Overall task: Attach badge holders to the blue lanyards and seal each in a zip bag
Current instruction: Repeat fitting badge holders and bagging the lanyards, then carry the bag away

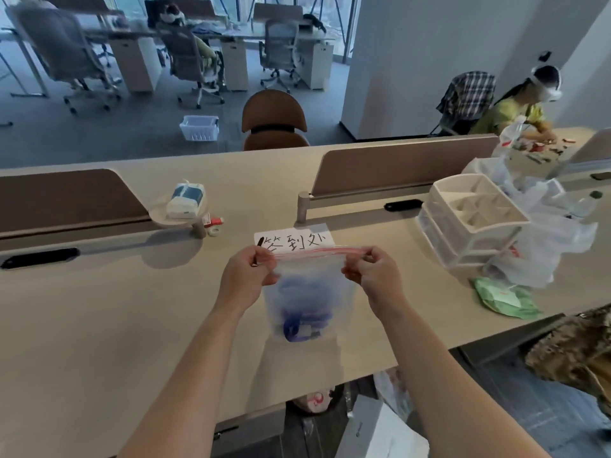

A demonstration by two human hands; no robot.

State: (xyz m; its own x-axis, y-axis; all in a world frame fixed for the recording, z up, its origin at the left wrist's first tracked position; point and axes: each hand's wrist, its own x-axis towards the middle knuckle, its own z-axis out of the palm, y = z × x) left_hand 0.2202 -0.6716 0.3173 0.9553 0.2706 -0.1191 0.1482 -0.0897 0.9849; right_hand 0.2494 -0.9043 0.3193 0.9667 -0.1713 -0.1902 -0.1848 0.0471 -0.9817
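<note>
Two bare forearms come up from the bottom edge and meet at the centre of the frame. The left hand (246,276) pinches the left end of the bag's top strip between thumb and fingers, and the right hand (372,272) pinches the right end in the same way. Between them hangs one clear zip bag (314,289) with a red line along its top, lifted above the desk (132,309). I cannot tell if the strip is pressed closed.

Inside the bag there is one blue lanyard (292,322), coiled and sunk to the lower part. One small pale piece lies beside it at the bottom; it is too blurred to say if it is a badge holder.

Just behind the bag, one white paper (297,241) with black handwritten characters lies flat on the desk. At centre right stands one white organizer (476,213) with open compartments on top and drawers below. Several white plastic bags are crumpled to its right, and one green packet (506,297) lies in front of them. Two brown dividers run across the desk, one at left (66,200) and one at right (403,166).

Beyond the desk, upper centre, stands one brown chair (273,117), and one white basket (199,127) sits on the floor to its left. In the upper right one person (515,110) sits at another part of the desk.
</note>
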